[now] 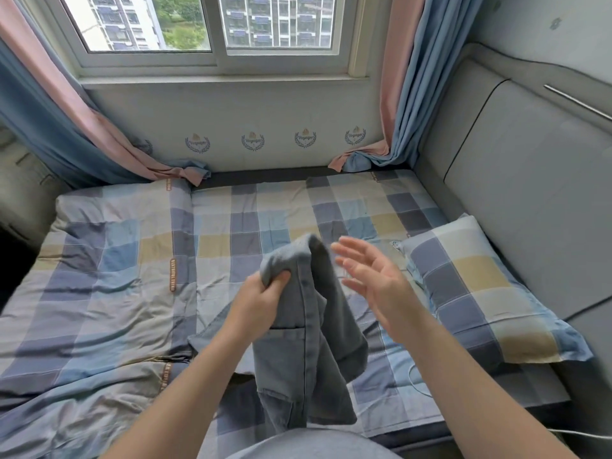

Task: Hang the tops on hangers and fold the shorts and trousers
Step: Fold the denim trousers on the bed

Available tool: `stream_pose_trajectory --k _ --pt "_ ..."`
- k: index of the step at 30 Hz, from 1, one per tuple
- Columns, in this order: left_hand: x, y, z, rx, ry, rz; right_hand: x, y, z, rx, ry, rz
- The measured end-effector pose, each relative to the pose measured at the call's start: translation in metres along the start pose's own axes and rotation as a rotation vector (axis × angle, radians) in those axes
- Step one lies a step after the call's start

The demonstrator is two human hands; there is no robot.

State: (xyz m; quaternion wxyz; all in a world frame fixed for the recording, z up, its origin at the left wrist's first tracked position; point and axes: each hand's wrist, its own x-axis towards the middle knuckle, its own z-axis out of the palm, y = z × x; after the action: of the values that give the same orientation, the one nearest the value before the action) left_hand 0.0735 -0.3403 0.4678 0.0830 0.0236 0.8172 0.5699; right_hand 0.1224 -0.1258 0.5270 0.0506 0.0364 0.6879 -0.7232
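Garment [311,326], grey-blue denim, bunched and hanging from the left hand [265,303]. Pinched near its top between thumb and curled fingers, lifted so the cloth drops long and shows its lines. Shows 1 stitched seam down the middle and 1 pocket below the left wrist; by that, probably trousers or shorts, so meant for folding rather than a hanger. Cannot tell whether the lower end touches anything.

Right hand [367,276] just right of the garment, apart from it, holding nothing: fingers straight and spread, palm turned toward the cloth. Probably poised to catch a free edge or waistband and pull the piece flat.

Checked quilt [116,260] beyond and left of both hands, wrinkled but broad, with the most open room for laying the cloth out. Pillow [480,286] close to the right of the right hand, headboard [530,193] behind it, so little room that way. Thin white cord [418,385] looping under the right forearm; could snag a spread leg. Wall and window [212,28] well ahead of both hands.
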Motion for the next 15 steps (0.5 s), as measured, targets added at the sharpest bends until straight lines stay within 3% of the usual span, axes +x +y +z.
stream_pose_trajectory --k 6,10,13,15 --pt "-0.006 0.04 0.002 -0.274 0.016 0.058 -0.017 0.07 0.027 -0.048 -0.133 0.276" --pt "-0.007 0.057 0.005 -0.385 0.076 0.046 -0.019 0.107 0.039 -0.147 -0.083 0.254" --pt "-0.006 0.066 0.004 -0.441 0.111 -0.024 -0.01 0.118 0.03 -0.456 0.014 0.221" --pt "-0.005 0.069 0.001 -0.415 0.094 -0.058 -0.005 0.121 0.023 -0.447 0.052 0.22"
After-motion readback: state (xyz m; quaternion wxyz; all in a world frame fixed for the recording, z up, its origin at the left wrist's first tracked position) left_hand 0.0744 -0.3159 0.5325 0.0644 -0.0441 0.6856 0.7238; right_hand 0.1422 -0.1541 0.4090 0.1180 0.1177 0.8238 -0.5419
